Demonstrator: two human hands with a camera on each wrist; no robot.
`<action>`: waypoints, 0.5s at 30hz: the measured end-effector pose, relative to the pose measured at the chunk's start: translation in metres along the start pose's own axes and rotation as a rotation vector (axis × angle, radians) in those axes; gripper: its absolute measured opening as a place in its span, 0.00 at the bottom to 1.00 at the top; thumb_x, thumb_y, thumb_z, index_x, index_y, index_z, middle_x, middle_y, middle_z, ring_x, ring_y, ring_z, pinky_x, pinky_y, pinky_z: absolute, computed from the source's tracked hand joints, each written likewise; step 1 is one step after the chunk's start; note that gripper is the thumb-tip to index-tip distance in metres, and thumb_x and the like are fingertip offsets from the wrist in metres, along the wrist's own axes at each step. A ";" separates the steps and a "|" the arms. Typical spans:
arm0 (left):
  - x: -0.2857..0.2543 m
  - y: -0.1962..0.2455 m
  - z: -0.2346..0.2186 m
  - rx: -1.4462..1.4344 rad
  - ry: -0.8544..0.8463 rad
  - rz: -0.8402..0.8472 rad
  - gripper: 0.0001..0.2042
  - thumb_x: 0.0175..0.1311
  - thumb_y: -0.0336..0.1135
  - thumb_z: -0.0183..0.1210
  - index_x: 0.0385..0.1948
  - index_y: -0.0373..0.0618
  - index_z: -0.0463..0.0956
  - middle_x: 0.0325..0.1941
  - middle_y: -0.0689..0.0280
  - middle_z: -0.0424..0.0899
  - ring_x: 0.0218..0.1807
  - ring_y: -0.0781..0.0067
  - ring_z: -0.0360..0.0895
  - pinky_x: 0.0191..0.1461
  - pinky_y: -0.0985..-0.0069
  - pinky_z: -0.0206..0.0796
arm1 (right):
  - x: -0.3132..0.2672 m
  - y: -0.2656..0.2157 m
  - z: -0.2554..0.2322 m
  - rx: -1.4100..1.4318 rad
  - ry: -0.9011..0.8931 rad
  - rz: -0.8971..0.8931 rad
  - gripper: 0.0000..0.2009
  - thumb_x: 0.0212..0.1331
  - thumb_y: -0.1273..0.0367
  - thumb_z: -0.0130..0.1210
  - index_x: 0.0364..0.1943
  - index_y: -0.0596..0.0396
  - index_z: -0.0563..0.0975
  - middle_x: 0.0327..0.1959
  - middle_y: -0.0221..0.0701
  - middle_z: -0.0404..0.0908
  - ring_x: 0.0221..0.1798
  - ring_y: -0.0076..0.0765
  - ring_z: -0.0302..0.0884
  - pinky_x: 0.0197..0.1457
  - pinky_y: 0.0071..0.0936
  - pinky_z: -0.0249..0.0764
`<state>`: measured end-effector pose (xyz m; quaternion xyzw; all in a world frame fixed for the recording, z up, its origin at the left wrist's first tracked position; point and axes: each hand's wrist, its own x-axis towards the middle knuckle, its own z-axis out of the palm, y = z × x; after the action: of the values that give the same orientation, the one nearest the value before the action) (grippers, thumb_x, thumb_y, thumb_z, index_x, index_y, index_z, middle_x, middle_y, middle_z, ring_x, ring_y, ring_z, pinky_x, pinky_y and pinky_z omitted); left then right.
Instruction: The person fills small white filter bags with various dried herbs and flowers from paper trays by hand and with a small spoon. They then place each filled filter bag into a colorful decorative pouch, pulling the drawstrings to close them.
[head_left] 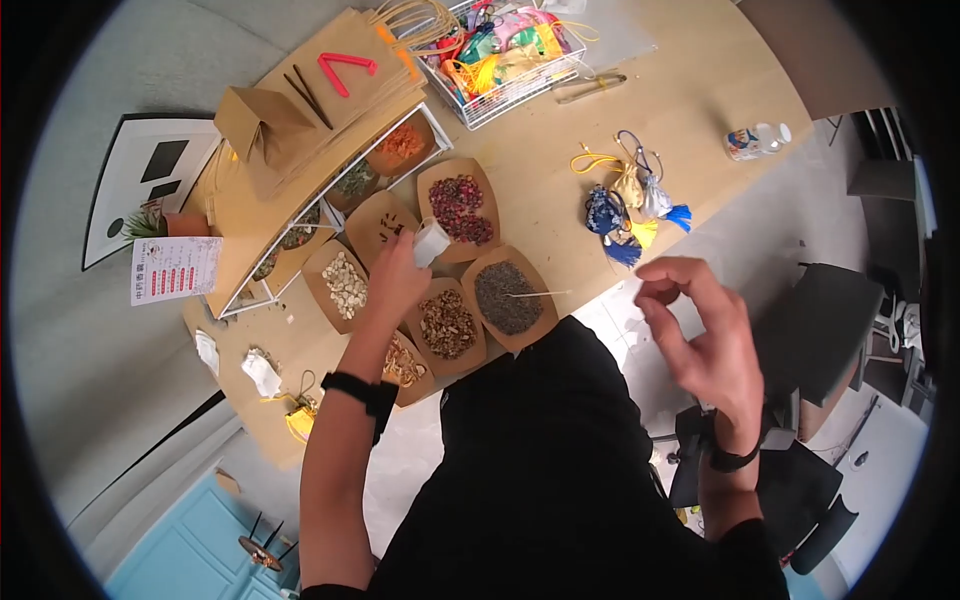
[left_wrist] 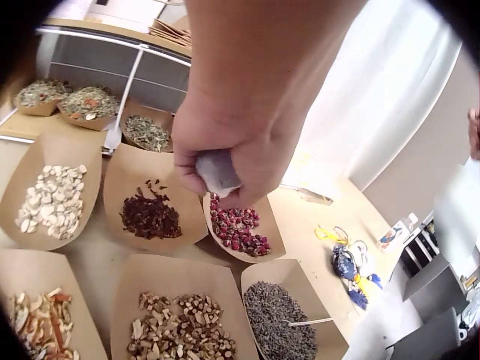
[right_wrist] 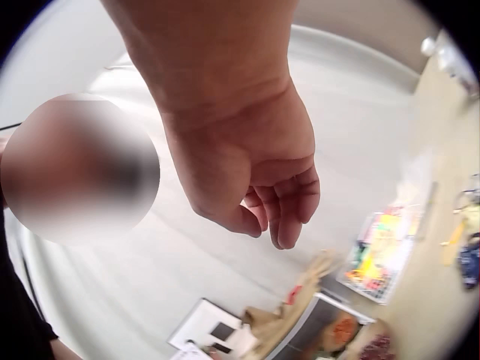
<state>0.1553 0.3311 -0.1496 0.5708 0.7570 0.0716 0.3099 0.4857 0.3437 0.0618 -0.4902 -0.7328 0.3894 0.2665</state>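
Note:
A small white pouch or cup [head_left: 432, 242] is gripped in the left hand [head_left: 398, 275], above the trays of dried reddish-brown pieces [head_left: 390, 232] and red buds [head_left: 460, 208]. The left wrist view shows that hand [left_wrist: 232, 142] with its fingers curled round the whitish item [left_wrist: 217, 171]; its contents cannot be made out. Raised in the air to the right of the trays, the right hand [head_left: 705, 330] holds nothing visible. Its fingers are loosely bent, as the right wrist view of this hand [right_wrist: 251, 165] also shows.
Paper trays of white slices [head_left: 345, 285], brown chunks [head_left: 447, 325] and grey-purple grains [head_left: 508, 298] with a thin stick stand near the body. A wire basket [head_left: 480, 112], tasselled pouches [head_left: 625, 205] and a bottle [head_left: 755, 142] lie farther off; a shelf [head_left: 270, 299] borders the trays.

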 end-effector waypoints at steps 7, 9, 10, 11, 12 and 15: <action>0.058 0.051 0.000 0.495 -0.124 0.014 0.22 0.49 0.30 0.65 0.48 0.36 0.71 0.49 0.46 0.77 0.52 0.46 0.76 0.56 0.61 0.71 | -0.052 0.116 -0.002 0.036 -0.011 0.524 0.10 0.59 0.78 0.55 0.45 0.61 0.75 0.29 0.34 0.80 0.31 0.28 0.79 0.38 0.26 0.73; 0.070 0.053 0.004 0.585 -0.165 0.008 0.23 0.49 0.29 0.65 0.48 0.35 0.70 0.50 0.46 0.77 0.53 0.47 0.76 0.57 0.61 0.71 | -0.056 0.126 -0.002 0.073 0.030 0.592 0.09 0.60 0.77 0.54 0.44 0.61 0.75 0.28 0.33 0.80 0.31 0.26 0.78 0.36 0.25 0.72; 0.075 0.047 0.006 0.649 -0.178 0.017 0.24 0.49 0.30 0.66 0.49 0.35 0.70 0.50 0.46 0.77 0.53 0.48 0.77 0.57 0.62 0.71 | -0.054 0.128 -0.003 0.099 0.024 0.637 0.09 0.60 0.77 0.54 0.44 0.62 0.75 0.28 0.32 0.80 0.31 0.25 0.77 0.36 0.25 0.71; 0.081 0.042 0.008 0.712 -0.184 0.024 0.24 0.48 0.30 0.66 0.50 0.36 0.70 0.51 0.46 0.77 0.54 0.49 0.77 0.57 0.63 0.72 | -0.055 0.133 -0.002 0.105 0.028 0.646 0.09 0.60 0.77 0.54 0.44 0.62 0.75 0.28 0.32 0.80 0.31 0.25 0.77 0.36 0.25 0.71; 0.083 0.045 0.008 0.719 -0.190 0.028 0.24 0.48 0.30 0.66 0.50 0.36 0.70 0.51 0.46 0.77 0.54 0.49 0.77 0.57 0.63 0.72 | -0.057 0.139 0.002 0.118 0.047 0.616 0.09 0.60 0.77 0.54 0.44 0.62 0.75 0.28 0.32 0.80 0.30 0.25 0.77 0.36 0.25 0.71; 0.082 0.055 0.003 0.710 -0.234 -0.018 0.26 0.49 0.33 0.67 0.51 0.35 0.69 0.52 0.46 0.77 0.53 0.48 0.77 0.57 0.64 0.72 | -0.056 0.147 0.005 0.123 0.051 0.596 0.09 0.60 0.77 0.55 0.44 0.62 0.76 0.27 0.32 0.79 0.29 0.24 0.76 0.35 0.25 0.71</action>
<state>0.1892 0.4234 -0.1581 0.6405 0.6990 -0.2637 0.1776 0.5776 0.3222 -0.0636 -0.6763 -0.5247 0.4817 0.1878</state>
